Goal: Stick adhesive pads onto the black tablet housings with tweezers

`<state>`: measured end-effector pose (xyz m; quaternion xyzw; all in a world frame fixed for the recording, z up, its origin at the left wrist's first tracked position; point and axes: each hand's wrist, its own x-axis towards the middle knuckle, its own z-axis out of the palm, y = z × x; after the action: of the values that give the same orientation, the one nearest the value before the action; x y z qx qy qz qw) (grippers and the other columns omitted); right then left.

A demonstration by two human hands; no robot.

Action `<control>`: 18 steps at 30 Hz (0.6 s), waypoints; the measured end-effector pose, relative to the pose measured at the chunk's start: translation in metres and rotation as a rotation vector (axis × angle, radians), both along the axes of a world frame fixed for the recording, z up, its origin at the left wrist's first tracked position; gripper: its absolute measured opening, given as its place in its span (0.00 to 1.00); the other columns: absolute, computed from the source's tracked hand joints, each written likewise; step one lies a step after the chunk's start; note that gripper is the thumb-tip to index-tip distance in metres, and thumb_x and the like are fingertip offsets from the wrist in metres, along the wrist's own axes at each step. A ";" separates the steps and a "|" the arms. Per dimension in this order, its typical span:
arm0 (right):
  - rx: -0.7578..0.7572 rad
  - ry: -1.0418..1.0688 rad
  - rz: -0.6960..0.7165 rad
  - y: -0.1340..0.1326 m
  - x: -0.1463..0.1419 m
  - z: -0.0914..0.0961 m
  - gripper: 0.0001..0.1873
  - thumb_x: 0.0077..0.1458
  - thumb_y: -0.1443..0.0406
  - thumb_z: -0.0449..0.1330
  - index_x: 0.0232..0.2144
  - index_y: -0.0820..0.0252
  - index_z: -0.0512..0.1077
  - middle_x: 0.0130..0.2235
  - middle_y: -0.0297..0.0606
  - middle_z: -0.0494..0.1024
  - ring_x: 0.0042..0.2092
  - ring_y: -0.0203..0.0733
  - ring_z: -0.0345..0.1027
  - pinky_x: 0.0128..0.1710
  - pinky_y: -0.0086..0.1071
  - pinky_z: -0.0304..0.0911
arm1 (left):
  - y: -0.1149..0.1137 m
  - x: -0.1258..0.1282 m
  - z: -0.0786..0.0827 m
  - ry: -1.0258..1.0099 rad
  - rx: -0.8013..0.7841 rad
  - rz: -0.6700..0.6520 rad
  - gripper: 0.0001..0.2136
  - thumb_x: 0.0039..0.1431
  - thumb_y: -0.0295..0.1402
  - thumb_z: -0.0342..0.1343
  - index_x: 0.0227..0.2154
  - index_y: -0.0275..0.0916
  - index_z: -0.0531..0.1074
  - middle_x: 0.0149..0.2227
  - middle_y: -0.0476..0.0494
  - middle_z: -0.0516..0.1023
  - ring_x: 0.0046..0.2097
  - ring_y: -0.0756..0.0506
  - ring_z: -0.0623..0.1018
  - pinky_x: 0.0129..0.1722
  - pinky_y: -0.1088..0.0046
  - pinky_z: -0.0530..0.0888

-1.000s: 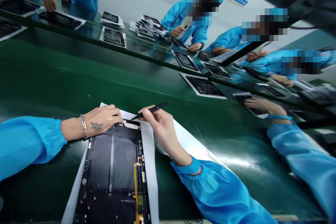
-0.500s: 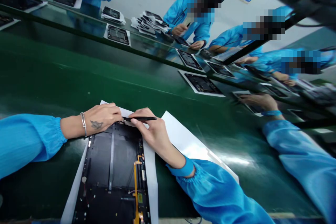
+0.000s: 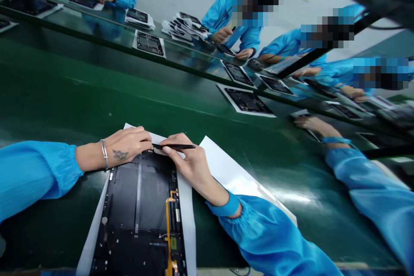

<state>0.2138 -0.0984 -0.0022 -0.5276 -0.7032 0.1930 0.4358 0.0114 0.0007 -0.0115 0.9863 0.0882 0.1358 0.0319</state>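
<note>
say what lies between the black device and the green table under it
A white sheet, showing along both sides of the black device in the head view.

Device (image 3: pixel 142 213) mstly matt, sheet (image 3: pixel 188 211) smooth ppr, bracelet (image 3: pixel 104 154) shiny mtl.

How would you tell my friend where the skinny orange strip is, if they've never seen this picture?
On the big green table, look near the bottom middle for a black panel lying on white paper. Follow the panel's right side down to the orange strip. Its bright color sets it apart from the straight grey strip to its left.
</note>
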 end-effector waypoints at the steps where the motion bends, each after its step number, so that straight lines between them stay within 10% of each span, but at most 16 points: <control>1: -0.022 0.021 0.002 0.000 0.001 0.001 0.14 0.63 0.55 0.58 0.34 0.55 0.79 0.35 0.42 0.81 0.42 0.48 0.74 0.43 0.40 0.70 | 0.000 0.000 0.000 0.003 0.003 -0.003 0.10 0.68 0.22 0.48 0.42 0.35 0.75 0.44 0.41 0.78 0.44 0.45 0.74 0.43 0.70 0.73; 10: -0.309 0.413 -0.339 -0.007 0.037 0.002 0.24 0.51 0.44 0.65 0.32 0.59 0.78 0.33 0.40 0.80 0.35 0.45 0.76 0.40 0.41 0.72 | -0.001 -0.001 0.007 0.043 0.046 0.001 0.13 0.67 0.22 0.49 0.49 0.38 0.74 0.45 0.41 0.77 0.43 0.44 0.73 0.41 0.69 0.71; 18: -0.404 0.432 -0.333 -0.010 0.036 -0.002 0.25 0.50 0.44 0.65 0.31 0.61 0.78 0.31 0.40 0.79 0.34 0.43 0.74 0.41 0.40 0.71 | -0.001 0.000 0.006 0.026 0.036 0.002 0.13 0.65 0.21 0.51 0.47 0.38 0.74 0.45 0.42 0.76 0.43 0.44 0.72 0.41 0.69 0.70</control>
<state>0.2500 -0.1082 -0.0047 -0.6578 -0.4463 0.3619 0.4870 0.0110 0.0001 -0.0054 0.9883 0.0870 0.1245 0.0128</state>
